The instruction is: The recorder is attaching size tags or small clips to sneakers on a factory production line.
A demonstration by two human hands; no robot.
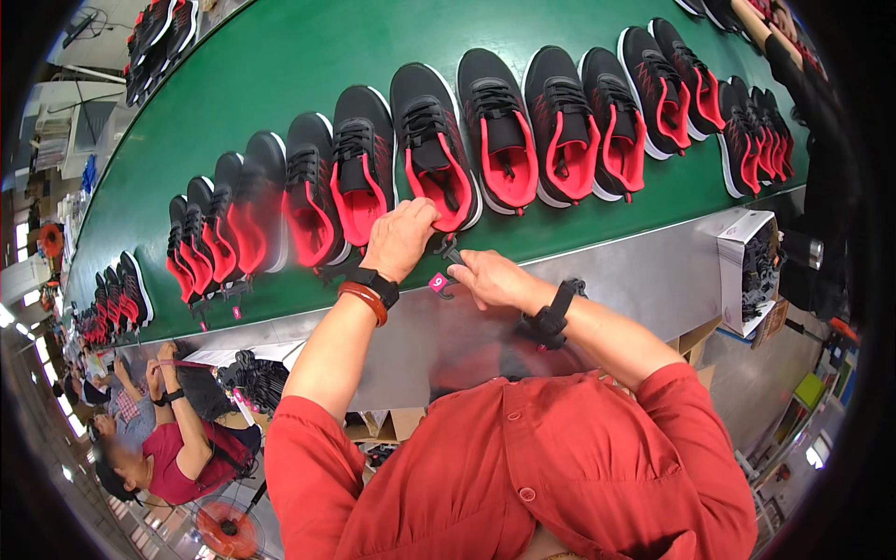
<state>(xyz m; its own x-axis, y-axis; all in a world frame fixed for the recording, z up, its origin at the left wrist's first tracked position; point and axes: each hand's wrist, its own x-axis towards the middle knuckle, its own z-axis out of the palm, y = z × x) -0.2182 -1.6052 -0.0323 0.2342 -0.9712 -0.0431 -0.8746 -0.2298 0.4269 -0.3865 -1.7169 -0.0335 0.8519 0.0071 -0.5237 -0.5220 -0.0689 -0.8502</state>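
Observation:
A row of black sneakers with red linings and white soles stands on the green conveyor belt (pixel 252 70), heels toward me. My left hand (pixel 401 241) is closed at the heel collar of one sneaker (pixel 423 112) near the middle of the row, its fingertips on the red lining. Just right of it, my right hand (pixel 495 278) grips a black plastic hook-shaped hanger (pixel 450 250) close to that heel. A small pink tag (pixel 438 281) is on the hanger. The fingers of the right hand partly cover the hanger.
A metal ledge (pixel 616 285) runs along the belt's near edge. On the right stands a white carton (pixel 744 280) of black hangers; more black hangers (pixel 252 383) lie at the left. A co-worker in a dark red shirt (pixel 191 457) works at the left, and another person's arm (pixel 756 28) reaches in at the upper right.

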